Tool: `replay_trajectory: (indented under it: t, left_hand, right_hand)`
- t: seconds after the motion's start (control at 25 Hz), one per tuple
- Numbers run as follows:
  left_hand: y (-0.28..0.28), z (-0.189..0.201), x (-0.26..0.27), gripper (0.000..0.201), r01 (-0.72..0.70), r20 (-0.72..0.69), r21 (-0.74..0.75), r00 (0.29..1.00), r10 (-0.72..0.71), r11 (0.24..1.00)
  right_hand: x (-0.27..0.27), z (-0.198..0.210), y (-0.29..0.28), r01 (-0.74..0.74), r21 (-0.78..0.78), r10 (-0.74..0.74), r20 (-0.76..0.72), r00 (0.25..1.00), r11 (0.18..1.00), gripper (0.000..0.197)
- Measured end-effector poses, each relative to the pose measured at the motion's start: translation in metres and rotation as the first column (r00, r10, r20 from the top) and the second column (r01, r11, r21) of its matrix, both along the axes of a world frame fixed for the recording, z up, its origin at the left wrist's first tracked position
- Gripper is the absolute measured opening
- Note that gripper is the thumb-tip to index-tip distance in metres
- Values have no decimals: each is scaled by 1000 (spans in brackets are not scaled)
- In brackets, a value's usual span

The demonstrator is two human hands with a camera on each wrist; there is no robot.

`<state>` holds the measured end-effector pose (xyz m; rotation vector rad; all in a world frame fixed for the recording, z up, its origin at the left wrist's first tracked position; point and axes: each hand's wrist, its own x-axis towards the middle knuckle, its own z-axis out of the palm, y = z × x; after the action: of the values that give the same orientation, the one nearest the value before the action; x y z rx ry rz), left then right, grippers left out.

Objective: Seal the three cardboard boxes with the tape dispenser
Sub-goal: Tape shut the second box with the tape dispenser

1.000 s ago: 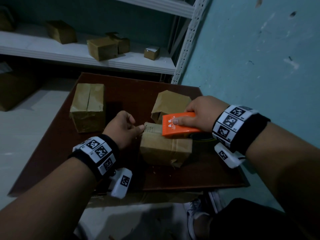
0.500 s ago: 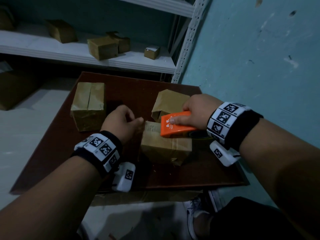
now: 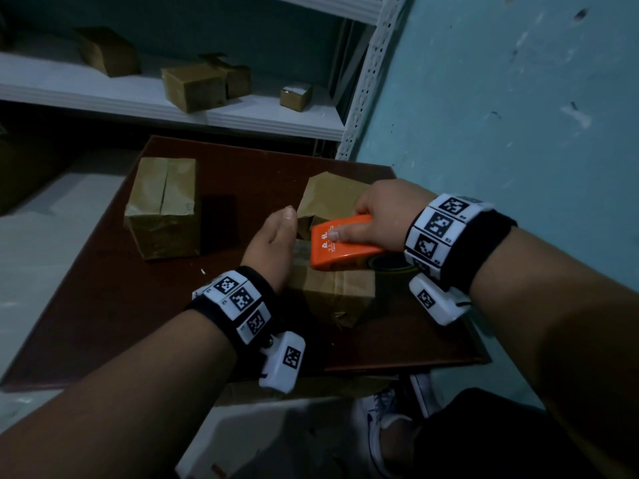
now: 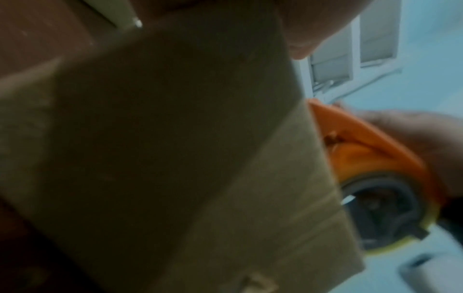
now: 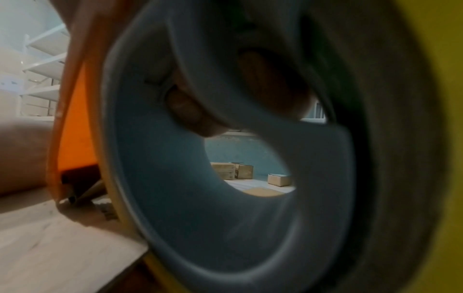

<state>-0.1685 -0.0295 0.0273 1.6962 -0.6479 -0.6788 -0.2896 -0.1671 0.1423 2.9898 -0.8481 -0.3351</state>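
**Q:** Where are the tools and the workpiece?

**A:** My right hand [image 3: 382,216] has its fingers clamped on the orange tape dispenser [image 3: 340,243], which sits on top of the near box [image 3: 337,288] on the tabletop [image 3: 103,305]. My left hand [image 3: 273,243] rests on that box's left side, fingers relaxed.

**Q:** How is the step done well?

**A:** I judge: brace the box firmly, keep the dispenser flat along the seam, draw steadily. Two boxes [image 3: 162,205] [image 3: 328,195] wait behind.
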Motion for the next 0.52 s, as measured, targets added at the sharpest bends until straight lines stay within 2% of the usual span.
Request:
replay_trajectory:
  t: [0.12, 0.2, 0.36, 0.52]
  left_hand:
    - [-2, -7, 5, 41, 55, -76, 71, 996, -49, 996]
    - [-5, -8, 9, 37, 122, -21, 168, 993, -120, 978]
    - [-9, -4, 7, 25, 93, 82, 264, 990, -118, 960]
    - [-10, -2, 7, 29, 94, 40, 318, 993, -112, 944]
  right_hand:
    - [0, 1, -2, 6, 10, -6, -22, 1000, 1000, 66]
    - [1, 4, -3, 17, 33, -15, -63, 998, 999, 64]
    - [-13, 9, -14, 44, 56, -39, -91, 995, 997, 67]
    - [-49, 9, -24, 136, 109, -130, -63, 990, 985, 74]
